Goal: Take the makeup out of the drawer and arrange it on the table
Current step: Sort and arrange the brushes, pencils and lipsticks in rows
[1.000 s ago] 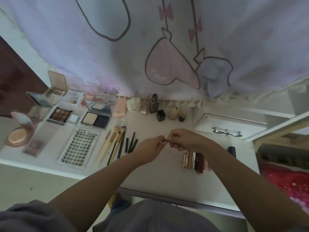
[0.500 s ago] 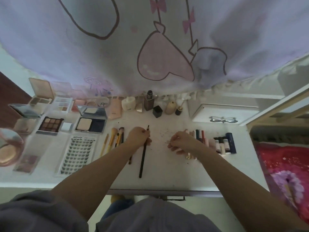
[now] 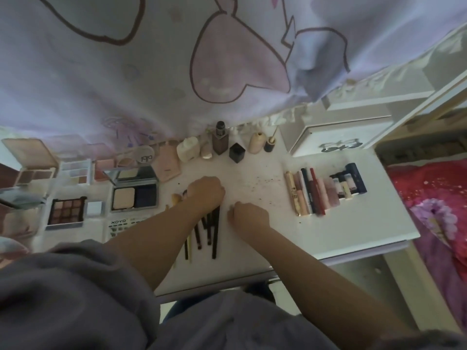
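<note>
I judge I am in the arranging step: my left hand (image 3: 206, 194) lies on the upper ends of the brushes (image 3: 206, 233) at the table's (image 3: 341, 231) centre, fingers curled down over them. Whether it really grips one I cannot tell, as the hand covers the contact. My right hand (image 3: 249, 214) rests just beside, at 3 o'clock of the brushes, fingers curled; I see nothing in it, but the underside is hidden. The next move, I think, asks to line the handles parallel. The tubes (image 3: 326, 192) lie well apart at 3 o'clock, the palettes (image 3: 67, 210) at 9 o'clock. The drawer is not visible; my arm cuts off the lash card (image 3: 118, 224).
</note>
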